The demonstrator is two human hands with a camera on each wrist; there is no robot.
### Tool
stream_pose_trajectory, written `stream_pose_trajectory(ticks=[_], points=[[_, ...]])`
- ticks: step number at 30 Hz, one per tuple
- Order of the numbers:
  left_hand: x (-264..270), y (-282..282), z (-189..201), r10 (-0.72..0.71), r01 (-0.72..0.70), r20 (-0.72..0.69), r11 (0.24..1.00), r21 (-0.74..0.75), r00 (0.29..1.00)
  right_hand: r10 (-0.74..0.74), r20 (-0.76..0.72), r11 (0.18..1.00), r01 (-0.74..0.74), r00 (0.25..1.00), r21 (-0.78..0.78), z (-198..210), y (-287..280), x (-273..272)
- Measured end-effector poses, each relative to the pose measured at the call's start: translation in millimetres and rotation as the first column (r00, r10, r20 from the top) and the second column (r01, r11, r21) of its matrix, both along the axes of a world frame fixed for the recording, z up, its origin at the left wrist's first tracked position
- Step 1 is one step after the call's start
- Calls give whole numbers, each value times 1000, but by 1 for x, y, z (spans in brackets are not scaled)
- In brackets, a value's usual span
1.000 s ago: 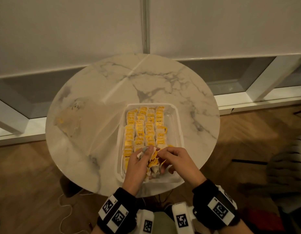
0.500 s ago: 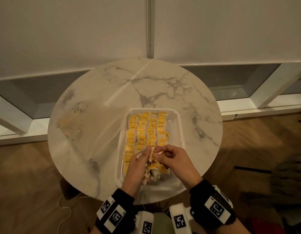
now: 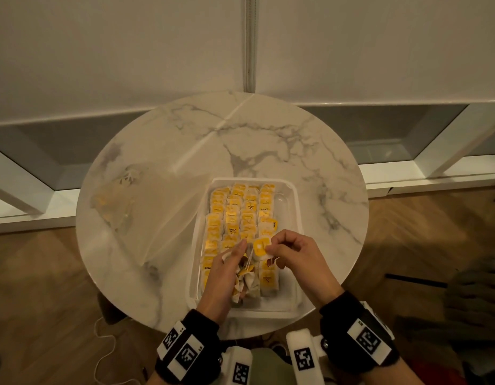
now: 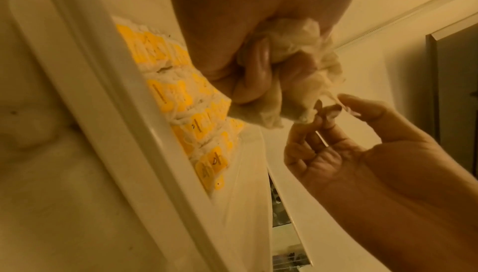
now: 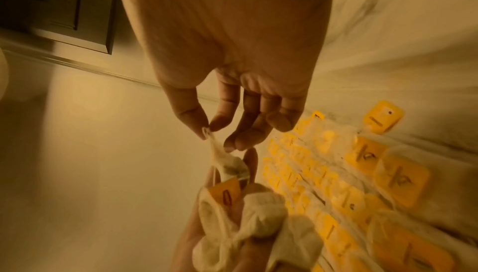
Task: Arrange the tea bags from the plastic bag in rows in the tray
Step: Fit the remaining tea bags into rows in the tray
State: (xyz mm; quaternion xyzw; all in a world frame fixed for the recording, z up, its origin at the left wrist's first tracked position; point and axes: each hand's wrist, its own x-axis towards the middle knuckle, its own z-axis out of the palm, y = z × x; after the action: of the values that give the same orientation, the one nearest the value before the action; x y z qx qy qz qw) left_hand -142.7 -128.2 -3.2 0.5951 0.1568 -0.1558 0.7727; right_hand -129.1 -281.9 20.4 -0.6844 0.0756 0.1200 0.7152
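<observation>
A clear plastic tray (image 3: pixel 293 207) on the round marble table holds rows of tea bags with yellow tags (image 3: pixel 235 212). Over the tray's near end my left hand (image 3: pixel 226 270) grips a crumpled bunch of tea bags (image 4: pixel 297 84), also seen in the right wrist view as the bunch (image 5: pixel 253 223). My right hand (image 3: pixel 290 254) pinches one tea bag (image 3: pixel 261 248) by its corner between thumb and forefinger, drawing that bag (image 5: pixel 227 166) out of the bunch. The other right fingers hang loosely curled. The nearly empty plastic bag (image 3: pixel 135 207) lies flat, left of the tray.
The marble table (image 3: pixel 268 145) has bare surface behind and to the right of the tray. A white wall and low window frames stand beyond it. Wooden floor surrounds the table, and a white cable (image 3: pixel 101 354) lies on the floor at lower left.
My right hand has taken hold of one tea bag and lifted it slightly up and away from the bunch. The left hand keeps its grip in the same spot.
</observation>
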Motion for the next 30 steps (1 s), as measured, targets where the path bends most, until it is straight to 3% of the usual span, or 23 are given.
stream_pose_trajectory(ticks=[9, 11, 14, 16, 18, 19, 22, 23, 25, 27, 29, 30], points=[[-3, 9, -3, -37, 37, 3, 996, 82, 999, 67, 200, 944, 2, 977, -329, 21, -29, 24], [-4, 13, -2, -22, 22, -4, 997, 71, 1000, 72, 182, 960, -19, 981, -278, 28, -33, 29], [-7, 21, 0, -3, 3, 16, 998, 58, 1000, 2, 58, 999, -4, 998, 40, 34, -37, 33], [-9, 27, 1, 7, -9, 31, 998, 57, 999, -17, 108, 993, 30, 994, -113, 26, -40, 35], [-11, 34, 2, 16, -18, 36, 998, 60, 999, 77, 158, 916, -8, 984, -401, 22, -41, 34], [-12, 38, 2, 20, -22, 35, 998, 65, 999, 133, 134, 885, -57, 982, -461, 20, -40, 32], [-13, 48, 0, 35, -39, 40, 994, 101, 999, 236, 58, 886, -191, 970, -423, 16, -39, 27], [-13, 51, 0, 40, -45, 44, 993, 110, 998, 263, 70, 856, -200, 962, -477, 14, -38, 27], [-14, 54, -2, 49, -54, 48, 992, 114, 998, 352, 50, 753, -251, 935, -609, 9, -39, 27], [-14, 56, -4, 60, -64, 44, 992, 107, 997, 457, -58, 690, -395, 888, -607, 6, -37, 28], [-15, 58, -6, 68, -72, 43, 993, 95, 997, 574, -137, 597, -527, 807, -605, 3, -35, 28], [-15, 58, -7, 72, -76, 46, 993, 92, 996, 634, -177, 510, -579, 753, -636, 2, -33, 27]])
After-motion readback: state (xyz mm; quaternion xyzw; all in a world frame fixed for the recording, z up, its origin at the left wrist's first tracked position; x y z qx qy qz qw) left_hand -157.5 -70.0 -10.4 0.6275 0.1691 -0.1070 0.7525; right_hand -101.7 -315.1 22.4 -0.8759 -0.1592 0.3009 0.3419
